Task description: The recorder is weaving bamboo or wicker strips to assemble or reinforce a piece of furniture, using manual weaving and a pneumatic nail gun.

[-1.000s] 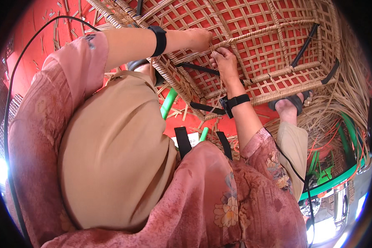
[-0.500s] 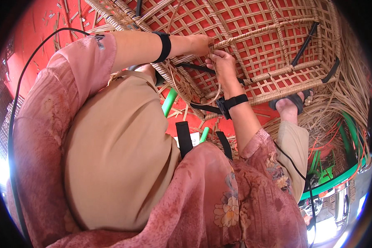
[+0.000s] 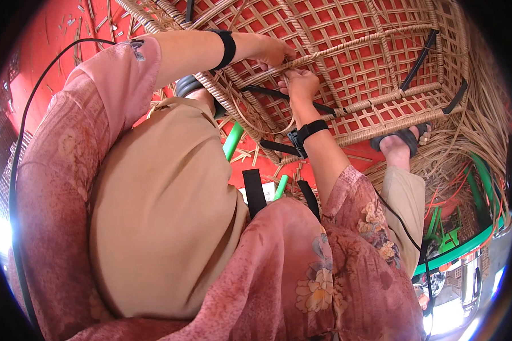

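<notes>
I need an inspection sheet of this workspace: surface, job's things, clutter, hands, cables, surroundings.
Surface: red floor, partly covered.
Job's things: woven cane frame with an open lattice; a thin cane strip loops below the hands.
Clutter: cane offcuts on the floor; loose cane bundle at right.
Hands: left hand and right hand both grip the frame's wrapped bar, close together.
Cables: black cable arcs at left.
Surroundings: green tubes, sandalled foot against the frame.

Tan woven rattan frame (image 3: 358, 62), tilted, half-woven lattice.
</notes>
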The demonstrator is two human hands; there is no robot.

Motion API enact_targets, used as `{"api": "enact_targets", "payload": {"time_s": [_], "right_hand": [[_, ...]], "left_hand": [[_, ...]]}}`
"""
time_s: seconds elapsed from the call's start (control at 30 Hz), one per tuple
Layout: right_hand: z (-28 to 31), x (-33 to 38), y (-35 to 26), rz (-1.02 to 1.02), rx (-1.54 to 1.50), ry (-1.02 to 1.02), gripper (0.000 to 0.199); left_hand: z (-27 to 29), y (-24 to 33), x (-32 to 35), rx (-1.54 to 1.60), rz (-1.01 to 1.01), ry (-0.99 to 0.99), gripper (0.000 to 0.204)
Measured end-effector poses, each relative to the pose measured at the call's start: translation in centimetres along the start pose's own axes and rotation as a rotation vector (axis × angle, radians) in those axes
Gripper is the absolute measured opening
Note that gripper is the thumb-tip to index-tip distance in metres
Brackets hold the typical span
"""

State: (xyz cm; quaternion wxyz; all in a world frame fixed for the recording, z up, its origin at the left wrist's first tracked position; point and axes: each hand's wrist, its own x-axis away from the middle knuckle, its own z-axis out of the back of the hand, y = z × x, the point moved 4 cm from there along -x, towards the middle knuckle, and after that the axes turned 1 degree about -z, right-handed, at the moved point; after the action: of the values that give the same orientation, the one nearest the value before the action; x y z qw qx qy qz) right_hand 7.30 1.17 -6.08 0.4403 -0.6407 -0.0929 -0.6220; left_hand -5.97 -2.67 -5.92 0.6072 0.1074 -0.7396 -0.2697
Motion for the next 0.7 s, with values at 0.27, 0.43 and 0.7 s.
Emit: {"api": "enact_targets", "payload": {"time_s": [0.27,0.43,0.7], "right_hand": [[-0.2,-0.9,0.4,-0.100,-0.081,-0.136,0.013],[0.9,-0.7,-0.4,0.222,0.257,-0.069,0.019],[0.0,1.2,-2.2,0.115,0.014,-0.253,0.025]], "left_hand": [[0.4,1.8,-0.4,-0.571,0.021,-0.085,0.039],[-0.2,2.5,1.0,-1.066,0.043,-0.336,0.033],[-6.3,5.6,7.6,-0.854,-0.340,-0.381,0.030]]}}
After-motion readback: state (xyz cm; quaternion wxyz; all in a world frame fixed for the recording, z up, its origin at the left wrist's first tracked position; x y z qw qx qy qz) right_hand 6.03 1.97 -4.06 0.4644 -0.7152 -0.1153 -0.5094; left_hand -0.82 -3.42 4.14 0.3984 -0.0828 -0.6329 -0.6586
